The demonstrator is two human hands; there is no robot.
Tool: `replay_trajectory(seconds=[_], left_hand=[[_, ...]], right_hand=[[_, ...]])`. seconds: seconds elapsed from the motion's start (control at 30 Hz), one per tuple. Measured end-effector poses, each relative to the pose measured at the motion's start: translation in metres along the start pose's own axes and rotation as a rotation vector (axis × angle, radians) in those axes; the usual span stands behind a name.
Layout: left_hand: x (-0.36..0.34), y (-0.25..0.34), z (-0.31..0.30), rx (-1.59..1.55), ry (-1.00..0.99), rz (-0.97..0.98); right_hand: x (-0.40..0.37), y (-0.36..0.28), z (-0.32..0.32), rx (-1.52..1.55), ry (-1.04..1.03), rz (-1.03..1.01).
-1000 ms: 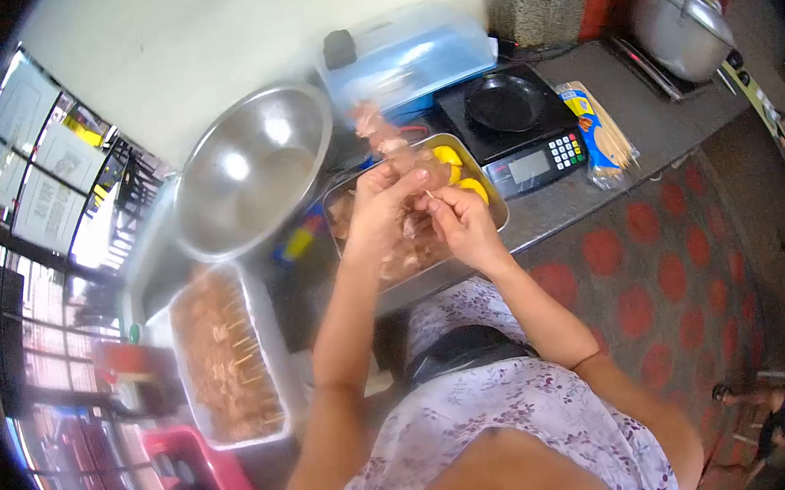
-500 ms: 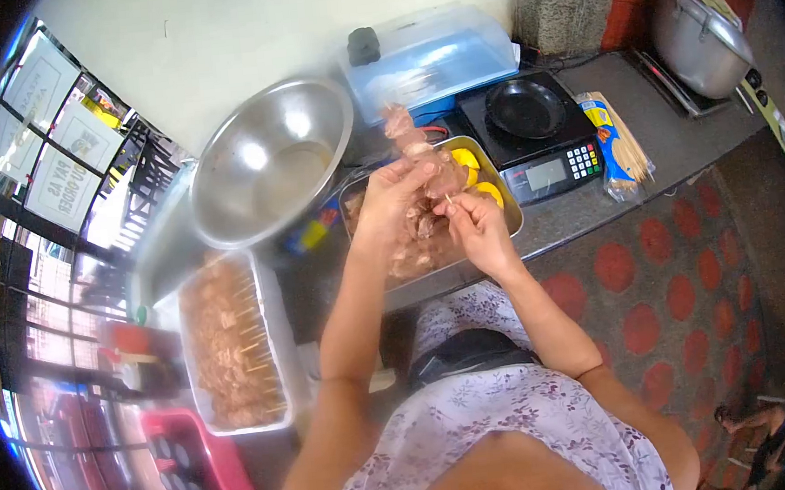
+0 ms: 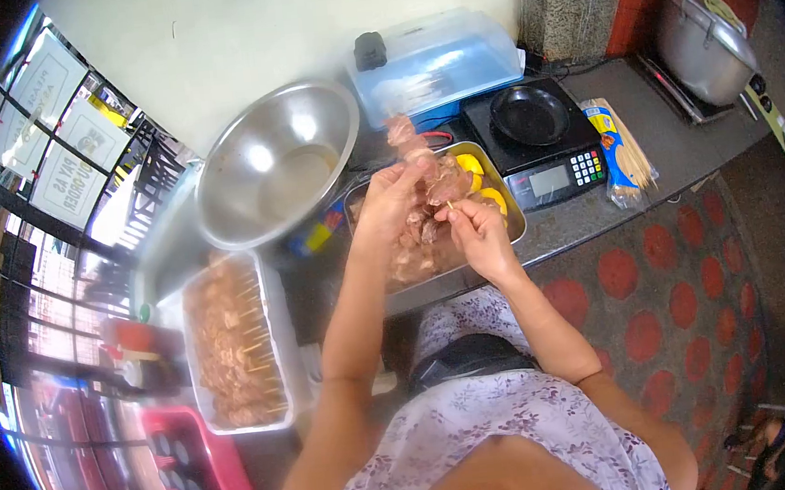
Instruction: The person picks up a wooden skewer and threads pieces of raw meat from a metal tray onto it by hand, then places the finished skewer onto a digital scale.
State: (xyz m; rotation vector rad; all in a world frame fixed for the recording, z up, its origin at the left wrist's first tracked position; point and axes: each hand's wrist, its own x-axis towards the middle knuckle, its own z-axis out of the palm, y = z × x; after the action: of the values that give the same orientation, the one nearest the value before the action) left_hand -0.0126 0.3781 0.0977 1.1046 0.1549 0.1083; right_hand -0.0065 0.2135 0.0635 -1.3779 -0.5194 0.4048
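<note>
Left hand and right hand pinch a part-loaded thin wooden meat skewer; white rectangular tray at eight o'clock looks nearly full

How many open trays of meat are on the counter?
2. A metal tray lies under the left hand and right hand; a white tray of skewers sits at the left. The lidded clear box behind may hold more.

I get one view only, a head-worn fisheye camera looking forward and steeply down over the person's chest. The worktop crosses the upper half, close in. The left hand and right hand meet on a skewer at centre frame.
</note>
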Motion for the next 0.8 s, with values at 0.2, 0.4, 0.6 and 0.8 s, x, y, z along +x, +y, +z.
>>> replay_trajectory(seconds=[0.2, 0.4, 0.6, 0.8], left_hand=[[0.0, 0.002, 0.006, 0.009, 0.073, 0.064], [0.01, -0.004, 0.004, -0.087, 0.133, 0.133], [0.006, 0.008, 0.009, -0.007, 0.155, 0.093], [0.005, 0.009, 0.007, 0.018, 0.157, 0.11]], right_hand=[[0.0, 0.004, 0.001, -0.021, -0.013, -0.064], [0.002, 0.002, 0.0, 0.007, -0.023, -0.035], [0.003, 0.007, 0.003, -0.003, -0.02, -0.025], [0.001, 0.002, 0.005, -0.04, -0.029, -0.055]])
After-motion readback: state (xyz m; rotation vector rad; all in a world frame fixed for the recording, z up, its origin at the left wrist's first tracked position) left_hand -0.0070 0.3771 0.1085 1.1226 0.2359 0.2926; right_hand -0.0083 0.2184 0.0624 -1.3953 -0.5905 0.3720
